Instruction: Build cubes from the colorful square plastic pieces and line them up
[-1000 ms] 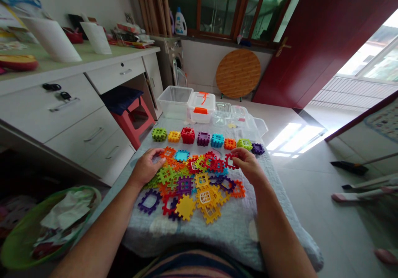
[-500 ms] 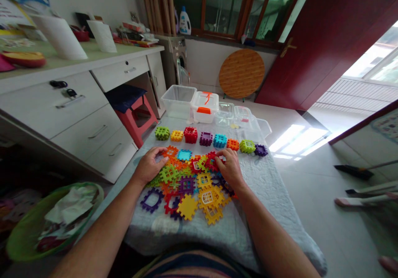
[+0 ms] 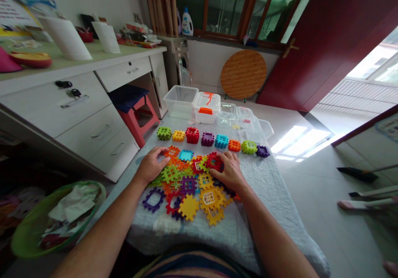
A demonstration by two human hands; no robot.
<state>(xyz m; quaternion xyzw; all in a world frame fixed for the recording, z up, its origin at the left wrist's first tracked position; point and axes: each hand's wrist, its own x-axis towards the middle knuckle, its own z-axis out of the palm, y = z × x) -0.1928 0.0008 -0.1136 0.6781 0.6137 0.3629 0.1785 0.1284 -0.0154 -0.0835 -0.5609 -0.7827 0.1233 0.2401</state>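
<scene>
A loose heap of interlocking plastic building panels with notched edges covers the near middle of the cloth. My left hand [image 3: 151,164] rests at the heap's left edge, fingers and thumb apart beside an orange panel [image 3: 173,152]. At the heap's right side, my right hand [image 3: 231,169] has its fingers and thumb around a red panel [image 3: 214,162], partly covered by the hand. Between the hands lie a light blue panel [image 3: 186,155] and a green panel [image 3: 171,173]. Nearer to me are a purple frame [image 3: 154,199], a solid yellow panel [image 3: 188,207] and yellow window panels [image 3: 209,198].
Beyond the heap runs a row of assembled cubes, including a red cube [image 3: 192,135] and a purple cube [image 3: 207,139]. Behind it stand a clear bin [image 3: 180,101] and a lidded box [image 3: 207,107]. A green basket [image 3: 25,232] and stool [image 3: 139,114] are leftward.
My right thumb has moved down and left, so the fingers spread wider around the red panel, which shows more. My left hand is nearly still. The view has shifted slightly.
</scene>
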